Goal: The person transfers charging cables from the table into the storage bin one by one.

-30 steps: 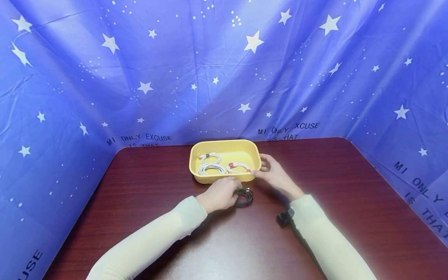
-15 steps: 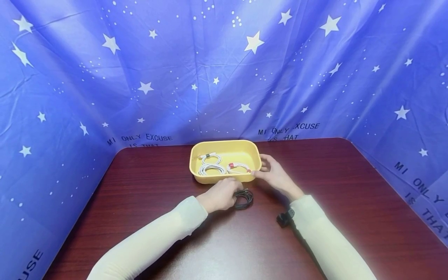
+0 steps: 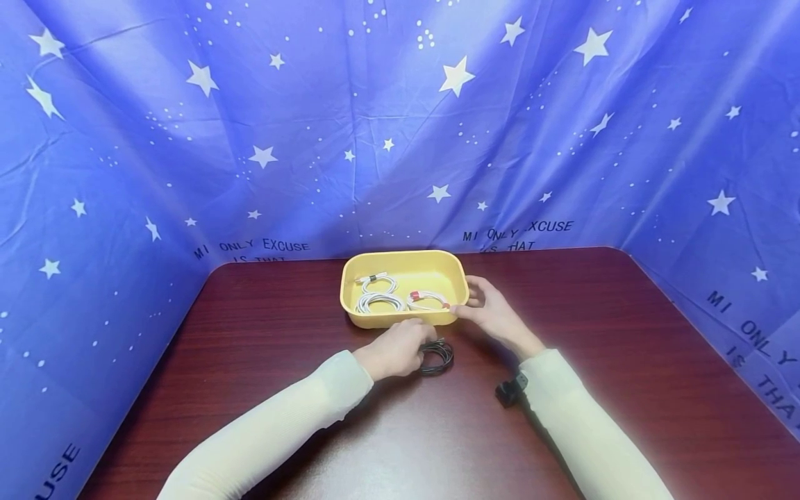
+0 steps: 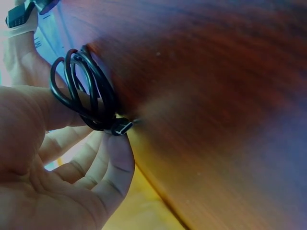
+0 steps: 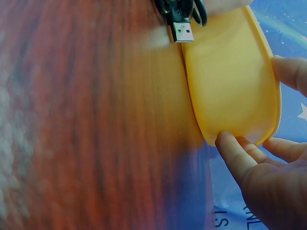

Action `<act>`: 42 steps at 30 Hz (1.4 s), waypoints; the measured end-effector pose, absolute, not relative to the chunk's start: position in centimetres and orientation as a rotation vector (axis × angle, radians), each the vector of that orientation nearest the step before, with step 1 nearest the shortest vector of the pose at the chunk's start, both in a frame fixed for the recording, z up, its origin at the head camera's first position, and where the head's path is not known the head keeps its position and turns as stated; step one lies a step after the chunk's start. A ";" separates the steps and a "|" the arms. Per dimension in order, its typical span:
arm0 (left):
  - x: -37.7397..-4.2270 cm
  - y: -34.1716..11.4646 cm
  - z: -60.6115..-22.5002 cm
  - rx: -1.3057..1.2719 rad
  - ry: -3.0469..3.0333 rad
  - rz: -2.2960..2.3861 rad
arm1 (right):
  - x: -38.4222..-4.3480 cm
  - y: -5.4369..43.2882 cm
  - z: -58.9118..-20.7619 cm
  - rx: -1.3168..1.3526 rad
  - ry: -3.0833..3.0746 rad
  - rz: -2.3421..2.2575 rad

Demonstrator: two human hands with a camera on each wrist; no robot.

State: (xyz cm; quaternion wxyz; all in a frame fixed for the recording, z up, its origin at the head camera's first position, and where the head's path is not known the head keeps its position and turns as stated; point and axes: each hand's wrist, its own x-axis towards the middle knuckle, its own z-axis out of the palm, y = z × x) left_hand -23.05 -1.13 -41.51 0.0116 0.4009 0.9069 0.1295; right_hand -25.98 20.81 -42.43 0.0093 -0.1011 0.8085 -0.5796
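A coiled black USB cable (image 3: 437,357) is pinched in my left hand (image 3: 396,349), just in front of a yellow storage box (image 3: 409,321). The left wrist view shows its small metal connector (image 4: 125,127) at my fingertips, while the wider USB plug (image 5: 183,32) points out in the right wrist view. My right hand (image 3: 490,314) holds the box at its right end, thumb at the rim and fingers along the outer wall. Inside the box lie a thick white cable coil (image 3: 378,303), a white cable with a dark tie (image 3: 382,280) and a white cable with red ties (image 3: 428,300).
The dark red wooden table (image 3: 281,298) runs back to a blue star-print curtain (image 3: 350,104), which hangs on the left, back and right. A small black device (image 3: 509,392) is strapped at the right wrist.
The black coil has turned slightly in my left hand, and its light connector no longer shows in the head view. My right hand and the box keep their places.
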 end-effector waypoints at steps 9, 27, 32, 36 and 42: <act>-22.9 -1.2 -41.3 1.250 2.825 0.401 | -25.9 20.8 -42.5 -0.312 2.522 -1.812; -22.9 -1.3 -41.2 1.253 2.813 0.400 | -23.9 19.7 -39.2 -0.296 2.480 -1.799; -22.8 -1.4 -41.2 1.261 2.813 0.390 | -23.9 19.8 -39.2 -0.293 2.488 -1.791; -22.6 -1.5 -41.0 1.260 2.818 0.382 | -24.4 20.0 -39.8 -0.300 2.475 -1.811; -22.3 -1.7 -40.6 1.253 2.813 0.368 | -25.7 20.7 -41.9 -0.311 2.487 -1.824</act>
